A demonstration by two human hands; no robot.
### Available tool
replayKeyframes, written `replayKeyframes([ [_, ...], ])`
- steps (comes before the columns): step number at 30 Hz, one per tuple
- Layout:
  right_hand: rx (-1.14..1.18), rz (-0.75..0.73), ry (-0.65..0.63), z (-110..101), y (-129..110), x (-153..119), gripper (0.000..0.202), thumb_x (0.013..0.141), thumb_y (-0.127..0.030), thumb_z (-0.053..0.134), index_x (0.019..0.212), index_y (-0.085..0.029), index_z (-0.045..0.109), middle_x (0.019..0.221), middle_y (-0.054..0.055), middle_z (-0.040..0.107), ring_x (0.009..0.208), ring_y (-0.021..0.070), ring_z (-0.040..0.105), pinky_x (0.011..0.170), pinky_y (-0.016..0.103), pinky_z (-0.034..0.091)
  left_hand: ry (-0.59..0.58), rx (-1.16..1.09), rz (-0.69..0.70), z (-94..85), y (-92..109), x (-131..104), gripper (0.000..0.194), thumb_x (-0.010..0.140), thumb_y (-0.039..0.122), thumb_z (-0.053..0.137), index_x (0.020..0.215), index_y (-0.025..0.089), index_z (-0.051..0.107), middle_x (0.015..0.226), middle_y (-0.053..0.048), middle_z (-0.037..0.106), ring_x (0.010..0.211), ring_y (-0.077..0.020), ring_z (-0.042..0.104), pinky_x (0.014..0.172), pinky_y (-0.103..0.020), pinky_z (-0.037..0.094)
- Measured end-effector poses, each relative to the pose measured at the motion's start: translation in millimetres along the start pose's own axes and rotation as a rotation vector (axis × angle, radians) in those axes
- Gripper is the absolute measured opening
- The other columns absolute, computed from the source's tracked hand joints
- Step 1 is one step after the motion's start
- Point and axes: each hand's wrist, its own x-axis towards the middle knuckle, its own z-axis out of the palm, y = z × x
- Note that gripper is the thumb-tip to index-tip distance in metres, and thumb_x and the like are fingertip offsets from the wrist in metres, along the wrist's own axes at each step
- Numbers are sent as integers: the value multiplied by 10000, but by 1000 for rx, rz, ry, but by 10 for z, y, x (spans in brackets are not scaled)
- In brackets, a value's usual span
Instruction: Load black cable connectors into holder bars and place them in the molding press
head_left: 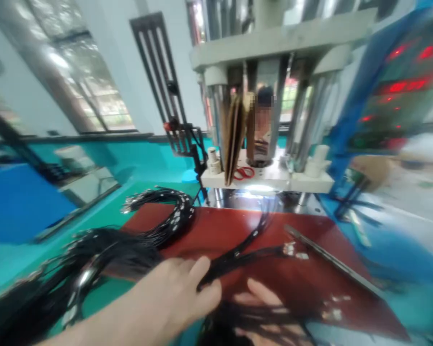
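My left hand [180,290] reaches in from the lower left, with thumb and fingers closed on a few black cables [234,254]. Those cables run away to the right over a red-brown board [216,228] and end in small white connectors [292,249]. Lower right of it is my right hand [261,293], smeared by motion. A second bunch of black cables [252,315] lies across that hand, between its fingers and the lower part of the palm. White connectors [334,315] show at the ends of this bunch.
Large bundles of black cables [130,250] lie on the left over the green surface. A metal bar [332,259] lies along the board's right side. Behind stands a press machine [267,180] with red-handled scissors [244,173] on its base. Red digits glow on a blue cabinet [364,96].
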Motion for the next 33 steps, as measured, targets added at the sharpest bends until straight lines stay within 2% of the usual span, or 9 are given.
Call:
replayKeyframes([
  [6,201,-140,327,-272,-202,-37,281,810,-444,492,874,-231,663,957,56,647,988,239,544,943,423,370,-147,-97,124,401,-234,639,397,734,9,342,946,261,564,924,-63,552,817,-205,544,738,-338,420],
  [8,65,-161,429,-377,-209,-16,252,837,-386,480,871,-223,669,942,47,638,956,224,545,946,421,364,-224,-179,159,592,-169,804,402,718,7,347,942,252,574,966,-74,560,891,-228,542,782,-374,423],
  [11,-290,-172,421,-545,-231,10,303,877,-397,421,1016,-246,643,1133,46,568,1063,221,486,987,417,318,-138,-280,154,742,11,998,324,696,79,453,945,235,588,1128,-95,505,1076,-295,447,906,-479,348],
  [15,-543,-162,280,-657,-315,38,334,887,-408,398,1163,-307,558,1311,11,433,1242,203,320,1067,390,183,-80,-747,207,675,288,1283,378,683,232,581,1058,234,529,1119,-65,532,1051,-234,474,927,-383,372],
  [18,-394,-154,269,-688,-344,85,390,872,-377,445,1260,-338,446,1328,12,415,1226,208,347,1052,414,205,-279,-1212,175,635,414,1575,309,745,326,530,1021,191,502,807,-22,609,677,-138,578,618,-255,475],
  [20,-117,-215,270,-745,-348,102,447,853,-364,467,1293,-329,395,1317,37,432,1186,230,404,1010,443,272,-452,-1408,144,658,436,1756,266,739,350,534,926,163,508,573,33,540,426,-81,475,401,-183,375],
  [24,285,-386,468,-992,-454,43,436,834,-415,431,1252,-289,446,1240,87,521,1150,263,451,976,468,305,-490,-1548,79,723,421,1960,200,691,326,576,751,154,492,477,56,500,326,-41,380,320,-142,274],
  [27,209,-443,612,-1211,-604,-17,410,824,-449,431,1195,-292,509,1257,71,516,1177,248,428,999,445,279,-506,-1564,21,732,444,2018,193,646,286,597,724,155,480,521,40,547,349,-49,435,325,-139,287],
  [33,-199,-83,539,-1304,-774,26,399,817,-462,461,1114,-234,599,1200,87,561,1138,275,460,920,447,383,-570,-1606,20,658,599,2202,182,640,281,583,725,128,534,541,10,580,385,-63,486,373,-162,364],
])
